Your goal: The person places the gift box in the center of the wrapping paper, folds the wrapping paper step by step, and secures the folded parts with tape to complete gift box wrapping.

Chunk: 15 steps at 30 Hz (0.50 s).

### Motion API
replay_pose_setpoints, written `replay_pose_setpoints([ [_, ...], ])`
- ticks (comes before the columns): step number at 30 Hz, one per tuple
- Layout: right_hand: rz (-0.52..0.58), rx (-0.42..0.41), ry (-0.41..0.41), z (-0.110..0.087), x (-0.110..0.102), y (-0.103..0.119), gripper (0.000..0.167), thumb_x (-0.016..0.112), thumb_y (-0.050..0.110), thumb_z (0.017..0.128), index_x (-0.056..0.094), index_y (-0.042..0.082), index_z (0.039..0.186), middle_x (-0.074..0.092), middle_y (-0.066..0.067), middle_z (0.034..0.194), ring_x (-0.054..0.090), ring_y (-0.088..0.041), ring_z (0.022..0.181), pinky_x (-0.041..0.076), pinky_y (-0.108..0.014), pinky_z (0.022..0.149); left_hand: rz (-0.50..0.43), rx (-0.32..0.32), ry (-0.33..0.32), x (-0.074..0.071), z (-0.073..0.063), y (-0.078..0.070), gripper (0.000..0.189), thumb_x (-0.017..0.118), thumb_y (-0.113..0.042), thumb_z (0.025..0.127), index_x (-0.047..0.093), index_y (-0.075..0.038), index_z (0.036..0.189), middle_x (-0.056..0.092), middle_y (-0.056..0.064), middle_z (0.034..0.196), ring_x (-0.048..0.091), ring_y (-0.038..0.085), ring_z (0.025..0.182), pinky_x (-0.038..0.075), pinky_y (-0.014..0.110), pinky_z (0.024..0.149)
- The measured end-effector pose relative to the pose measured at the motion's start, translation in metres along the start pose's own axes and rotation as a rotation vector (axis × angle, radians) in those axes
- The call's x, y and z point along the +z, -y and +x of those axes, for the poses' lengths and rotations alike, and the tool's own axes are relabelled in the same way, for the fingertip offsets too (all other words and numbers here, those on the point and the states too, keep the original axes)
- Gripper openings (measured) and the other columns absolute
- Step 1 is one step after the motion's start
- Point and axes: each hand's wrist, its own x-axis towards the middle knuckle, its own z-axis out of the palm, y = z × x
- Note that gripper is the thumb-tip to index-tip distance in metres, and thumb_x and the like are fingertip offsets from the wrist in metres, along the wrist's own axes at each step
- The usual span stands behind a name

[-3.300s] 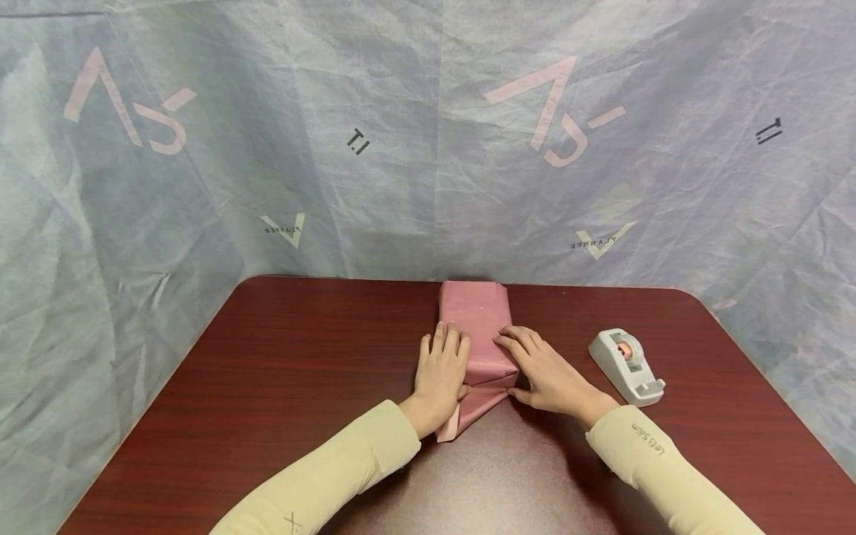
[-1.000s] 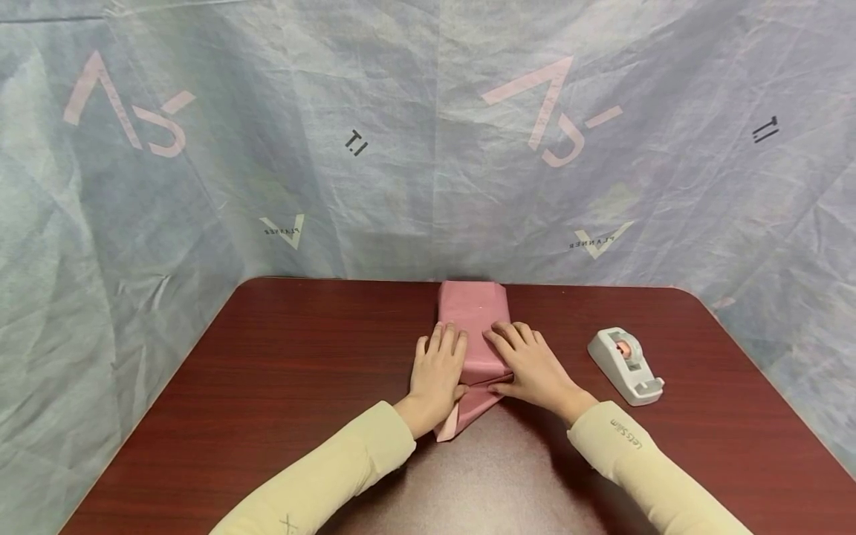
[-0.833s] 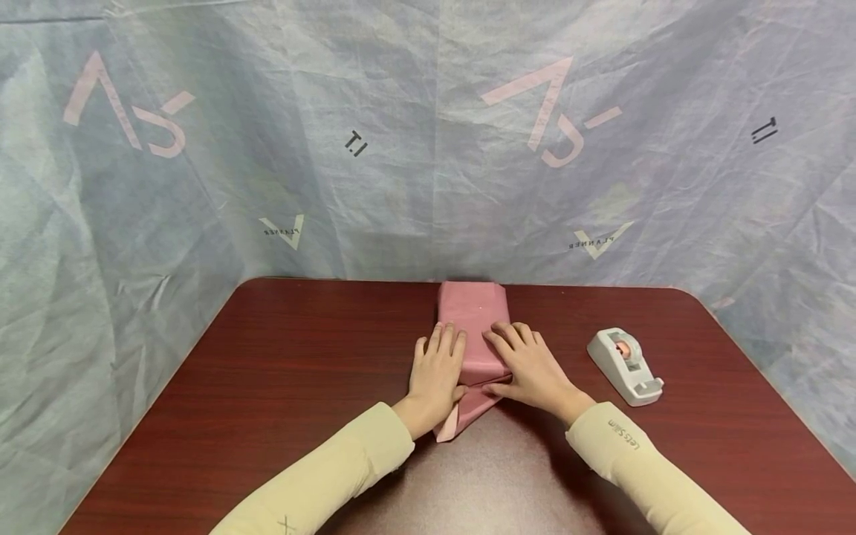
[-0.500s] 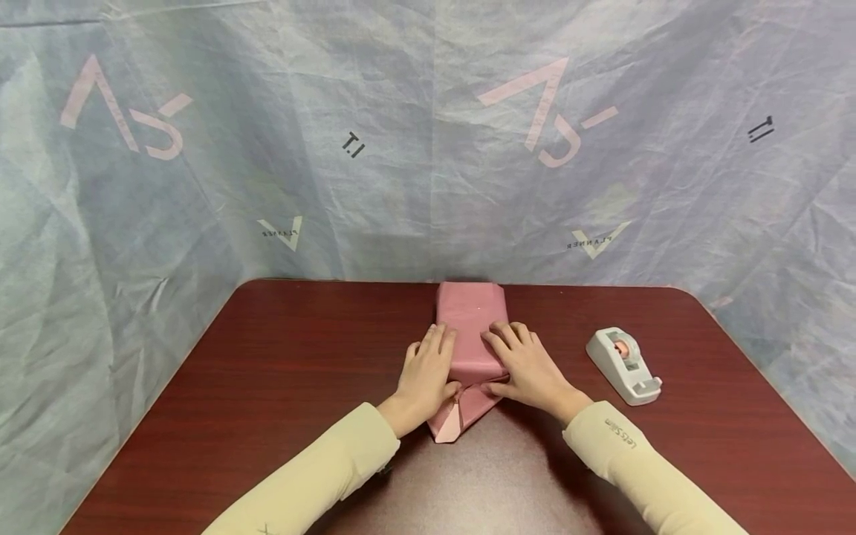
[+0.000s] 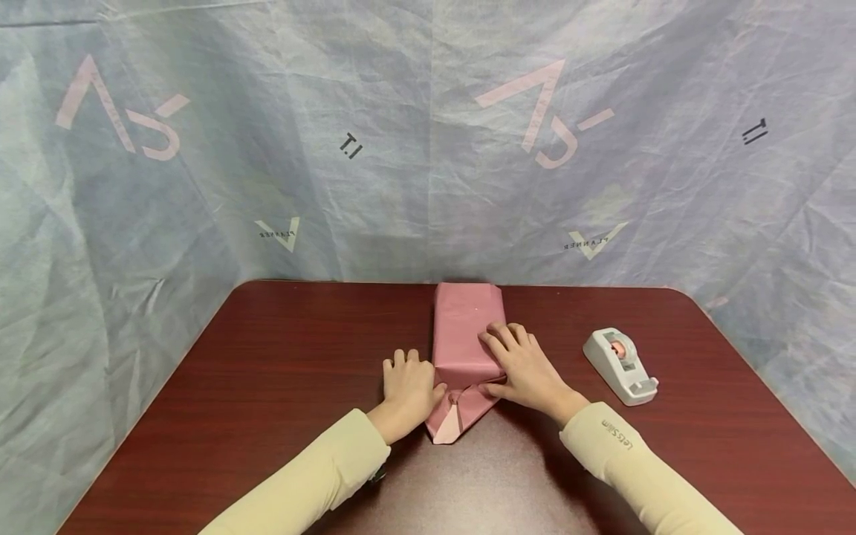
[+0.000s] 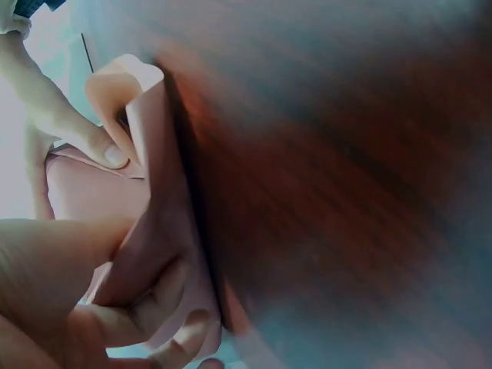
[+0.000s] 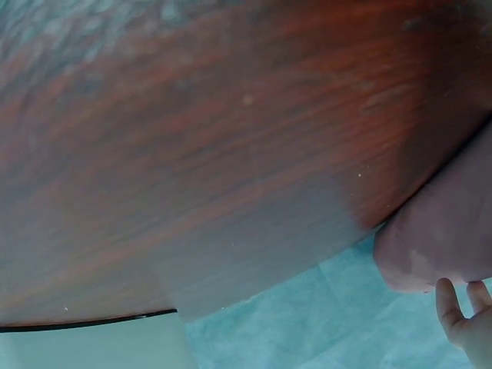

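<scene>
A box-shaped package in pink wrapping paper (image 5: pixel 464 319) lies at the table's far middle. Its near-end flap (image 5: pixel 476 401) tapers toward the person and shows a paler strip. My left hand (image 5: pixel 408 388) is at the near left corner, thumb over the paper and fingers bent at its side. The left wrist view shows these fingers (image 6: pixel 165 296) curled against the folded paper, whose edge (image 6: pixel 138 84) stands up in a loop. From the right, my right hand (image 5: pixel 531 371) rests its fingers on the package top, thumb on the flap. The right wrist view catches only its fingertips.
A white tape dispenser (image 5: pixel 622 366) stands right of the package. The dark red wooden table (image 5: pixel 301 357) ends at a printed grey-blue cloth (image 5: pixel 374 186) hanging behind and at both sides.
My left hand has come off the package top toward the left and nearer the person, its fingers now more bent. Earlier, my right hand shifted left onto the top. More of the pale strip shows.
</scene>
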Motion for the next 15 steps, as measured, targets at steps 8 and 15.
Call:
replay_pose_setpoints([
  [8, 0.008, 0.006, 0.012, -0.0004, -0.0012, 0.0012, 0.082, 0.072, 0.055, 0.065, 0.045, 0.008, 0.128, 0.043, -0.013, 0.129, 0.038, -0.034, 0.112, 0.035, -0.049, 0.087, -0.091, -0.022, 0.098, 0.0040, 0.0026, 0.0027, 0.034, 0.065, -0.043, 0.076, 0.062, -0.011, 0.064, 0.061, 0.009, 0.082, 0.049, 0.031, 0.087, 0.035, 0.045, 0.074],
  [15, 0.002, -0.001, -0.003, -0.0001, -0.0007, 0.0016, 0.082, 0.071, 0.055, 0.066, 0.045, 0.008, 0.128, 0.043, -0.013, 0.129, 0.038, -0.035, 0.112, 0.036, -0.049, 0.087, -0.101, -0.042, 0.129, 0.0078, 0.0039, 0.0013, 0.036, 0.062, -0.044, 0.075, 0.057, -0.013, 0.058, 0.064, 0.008, 0.077, 0.050, 0.028, 0.082, 0.036, 0.042, 0.071],
])
